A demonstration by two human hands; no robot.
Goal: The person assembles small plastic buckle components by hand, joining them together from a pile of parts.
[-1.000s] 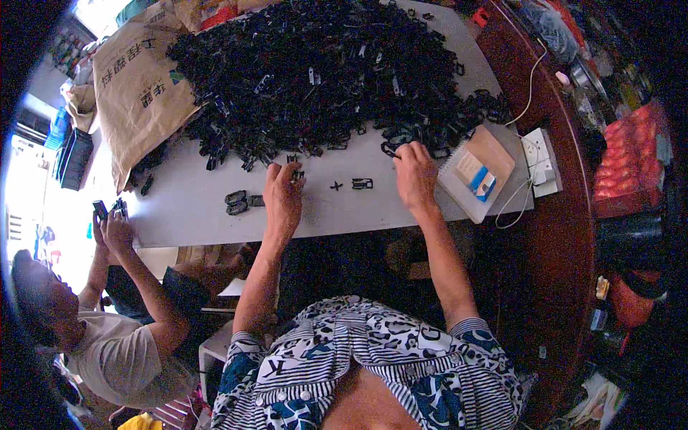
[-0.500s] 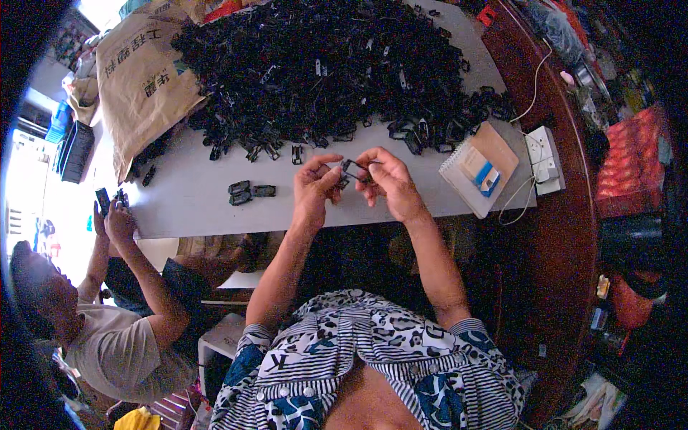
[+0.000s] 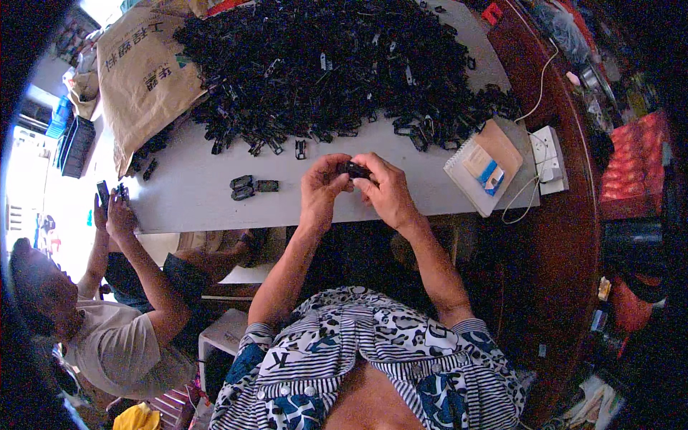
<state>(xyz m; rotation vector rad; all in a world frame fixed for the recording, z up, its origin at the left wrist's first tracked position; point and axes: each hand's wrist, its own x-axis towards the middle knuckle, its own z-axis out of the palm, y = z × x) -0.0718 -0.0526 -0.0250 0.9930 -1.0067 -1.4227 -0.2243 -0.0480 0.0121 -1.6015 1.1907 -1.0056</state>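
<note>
Above the table's near edge, my left hand (image 3: pixel 324 188) and my right hand (image 3: pixel 385 189) come together on one small black plastic part (image 3: pixel 356 170). Fingers of both hands pinch it from either side, and they hide much of its shape. To the left of my hands, several black plastic pieces (image 3: pixel 244 188) lie grouped on the white table (image 3: pixel 208 211). A large heap of similar black plastic parts (image 3: pixel 322 79) spreads over the far side of the table, with a few loose ones at its near fringe.
A brown paper sack (image 3: pixel 147 79) leans at the heap's left. On the right lie a spiral notebook (image 3: pixel 481 168) with a blue-and-white packet on it, and a white power strip (image 3: pixel 548 159) with a cable. At far left another person (image 3: pixel 122 337) sits holding a dark object.
My hands have drawn closer together. The black part, an open frame between them before, now looks compact and is mostly covered by my fingers.
</note>
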